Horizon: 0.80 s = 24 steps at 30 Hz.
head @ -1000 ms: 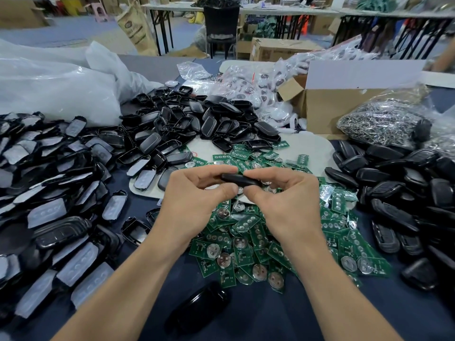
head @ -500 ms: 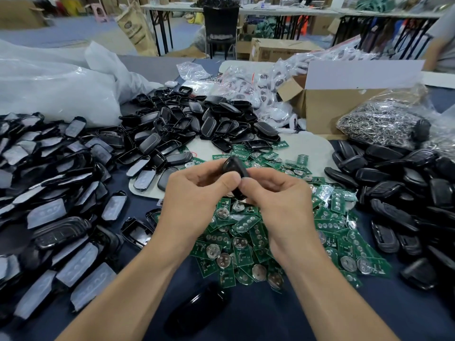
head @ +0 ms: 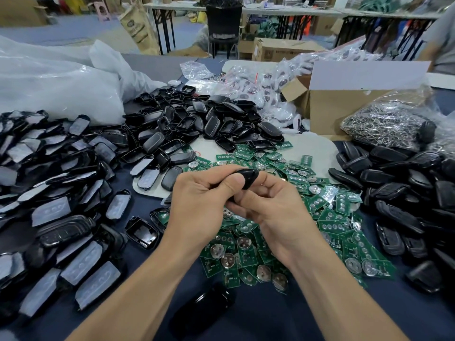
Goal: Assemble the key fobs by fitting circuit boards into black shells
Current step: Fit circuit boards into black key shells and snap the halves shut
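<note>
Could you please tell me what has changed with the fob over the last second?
The fob, held level between both hands a second ago, has been turned so one end points up and away. The left hand and right hand still grip it. The board pile and shell heaps lie as before.

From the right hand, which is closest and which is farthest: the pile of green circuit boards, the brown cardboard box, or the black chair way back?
1. Pile of green circuit boards: just beneath the right hand.
2. Brown cardboard box: farther back on the table, rightwards.
3. Black chair: beyond the table, in the background.
</note>
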Each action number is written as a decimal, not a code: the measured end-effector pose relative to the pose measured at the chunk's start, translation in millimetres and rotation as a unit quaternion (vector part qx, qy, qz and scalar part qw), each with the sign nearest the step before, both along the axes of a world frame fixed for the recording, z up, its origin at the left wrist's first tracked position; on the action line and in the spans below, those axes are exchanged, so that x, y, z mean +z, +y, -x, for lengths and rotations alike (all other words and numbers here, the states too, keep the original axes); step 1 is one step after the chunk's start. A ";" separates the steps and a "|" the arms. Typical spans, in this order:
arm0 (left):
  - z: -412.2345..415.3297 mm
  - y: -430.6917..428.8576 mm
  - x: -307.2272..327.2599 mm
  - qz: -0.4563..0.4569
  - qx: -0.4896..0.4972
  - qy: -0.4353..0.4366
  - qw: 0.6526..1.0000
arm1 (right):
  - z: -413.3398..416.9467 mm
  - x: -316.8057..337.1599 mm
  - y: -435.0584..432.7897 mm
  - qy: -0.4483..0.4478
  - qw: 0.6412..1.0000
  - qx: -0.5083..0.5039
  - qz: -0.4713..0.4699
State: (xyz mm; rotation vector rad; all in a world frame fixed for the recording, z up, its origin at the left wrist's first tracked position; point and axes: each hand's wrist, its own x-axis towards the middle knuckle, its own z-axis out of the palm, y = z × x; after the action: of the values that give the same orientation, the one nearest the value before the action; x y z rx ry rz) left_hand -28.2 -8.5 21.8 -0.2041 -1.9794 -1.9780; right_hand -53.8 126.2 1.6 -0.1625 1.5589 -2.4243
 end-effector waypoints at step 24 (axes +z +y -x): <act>13.8 -16.3 -10.6 -0.022 0.014 -0.164 0.986 | -7.6 13.5 5.5 0.279 0.878 -0.204 -0.332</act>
State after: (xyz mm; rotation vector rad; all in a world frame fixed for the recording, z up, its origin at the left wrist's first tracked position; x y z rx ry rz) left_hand -42.0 -24.8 11.2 0.1714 -2.1143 -2.1474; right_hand -46.2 131.7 15.1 -0.4677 2.8457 -2.0226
